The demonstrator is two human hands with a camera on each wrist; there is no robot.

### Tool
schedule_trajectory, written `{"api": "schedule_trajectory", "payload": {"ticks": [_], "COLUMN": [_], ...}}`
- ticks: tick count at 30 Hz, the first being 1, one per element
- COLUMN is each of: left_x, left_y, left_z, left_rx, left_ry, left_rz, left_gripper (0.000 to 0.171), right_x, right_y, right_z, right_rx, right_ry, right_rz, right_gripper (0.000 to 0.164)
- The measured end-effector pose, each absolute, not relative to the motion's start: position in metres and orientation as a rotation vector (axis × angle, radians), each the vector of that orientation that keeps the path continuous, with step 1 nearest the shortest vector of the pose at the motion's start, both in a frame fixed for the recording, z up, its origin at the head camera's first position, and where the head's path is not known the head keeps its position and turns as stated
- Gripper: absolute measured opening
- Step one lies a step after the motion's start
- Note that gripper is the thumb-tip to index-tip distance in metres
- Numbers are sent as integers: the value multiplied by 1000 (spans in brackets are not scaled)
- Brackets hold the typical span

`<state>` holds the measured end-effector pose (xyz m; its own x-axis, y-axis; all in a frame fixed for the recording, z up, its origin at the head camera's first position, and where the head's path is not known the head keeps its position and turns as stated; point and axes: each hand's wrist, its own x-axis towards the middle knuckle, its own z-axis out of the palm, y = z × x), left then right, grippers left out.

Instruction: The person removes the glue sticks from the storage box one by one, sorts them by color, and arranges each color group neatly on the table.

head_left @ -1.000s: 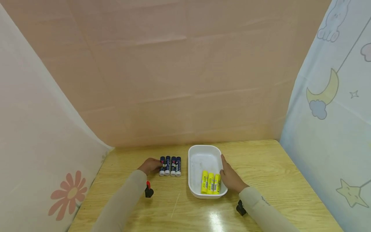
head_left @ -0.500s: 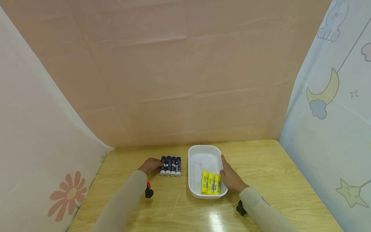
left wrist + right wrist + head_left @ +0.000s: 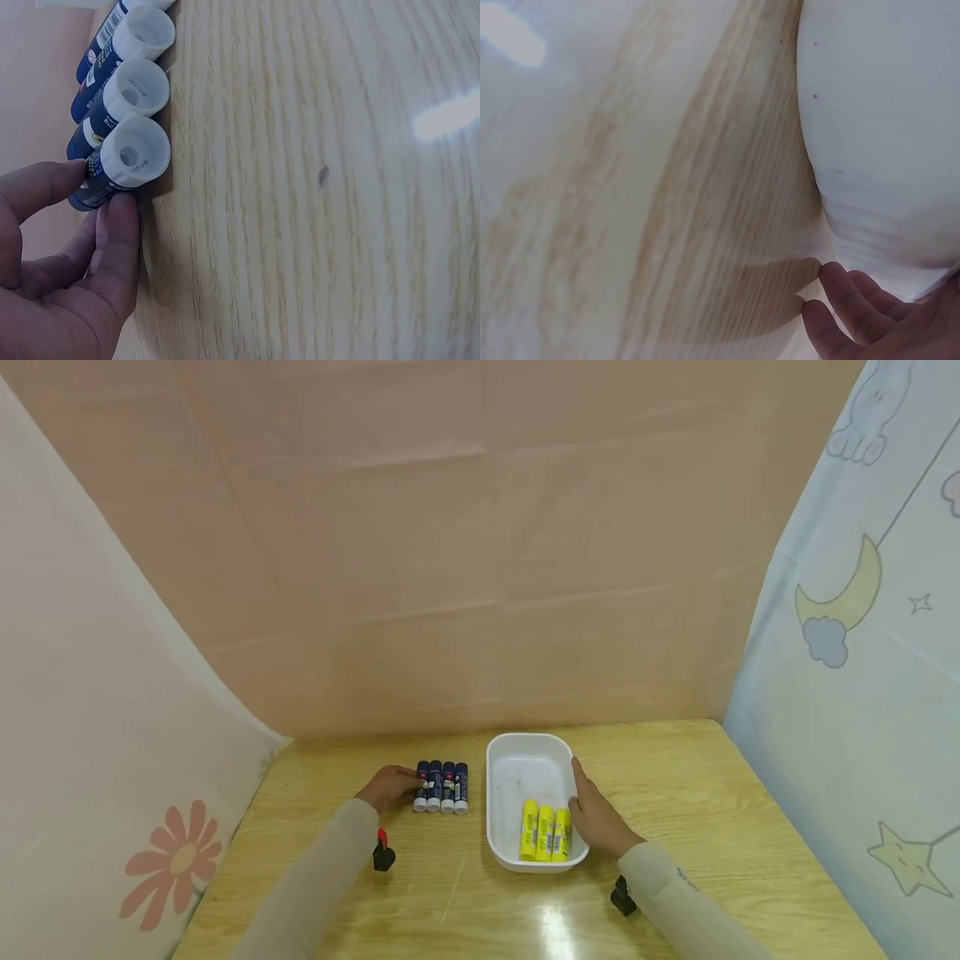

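Four-like dark blue glue sticks with white caps lie side by side as a row of several; the leftmost glue stick (image 3: 422,787) is pinched by my left hand (image 3: 387,787). In the left wrist view the thumb (image 3: 46,187) lies on one side of that stick and the fingers (image 3: 118,240) on the other. My right hand (image 3: 597,817) holds the right side of a white tray (image 3: 517,783), thumb over its rim and fingers along the outer wall. In the right wrist view the fingertips (image 3: 831,276) sit low beside the tray; the thumb is hidden there. Three yellow glue sticks (image 3: 546,832) lie in the tray's near end.
The wooden table (image 3: 450,902) bears the row and the tray. A black piece with a red tip (image 3: 383,855) is by the left wrist, and another black piece (image 3: 622,897) by the right. Cloth hangs behind (image 3: 480,610) and on both sides.
The leftmost blue glue stick has shifted slightly right against its neighbour, with my left hand moving along. My right hand and the tray stay in place.
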<state>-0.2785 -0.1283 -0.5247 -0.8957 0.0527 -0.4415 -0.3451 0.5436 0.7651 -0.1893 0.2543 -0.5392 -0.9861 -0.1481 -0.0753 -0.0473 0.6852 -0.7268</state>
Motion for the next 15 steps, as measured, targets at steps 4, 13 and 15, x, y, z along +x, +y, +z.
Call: {"api": "schedule_trajectory", "payload": {"ticks": [4, 13, 15], "left_x": [-280, -278, -277], "left_y": [-128, -127, -127], "left_z": [-526, -528, -526], "left_rx": [-254, -277, -265], "left_ry": [2368, 2315, 2307], "left_rz": [1303, 1380, 1393], "left_gripper": [43, 39, 39], "right_x": [-190, -190, -190], "right_y": [254, 254, 254], "right_z": [-539, -539, -539], "right_rx": [-161, -141, -142], "right_ry": [2754, 2739, 2740], "right_rz": [-1198, -1205, -1202], "right_gripper": [66, 67, 67]}}
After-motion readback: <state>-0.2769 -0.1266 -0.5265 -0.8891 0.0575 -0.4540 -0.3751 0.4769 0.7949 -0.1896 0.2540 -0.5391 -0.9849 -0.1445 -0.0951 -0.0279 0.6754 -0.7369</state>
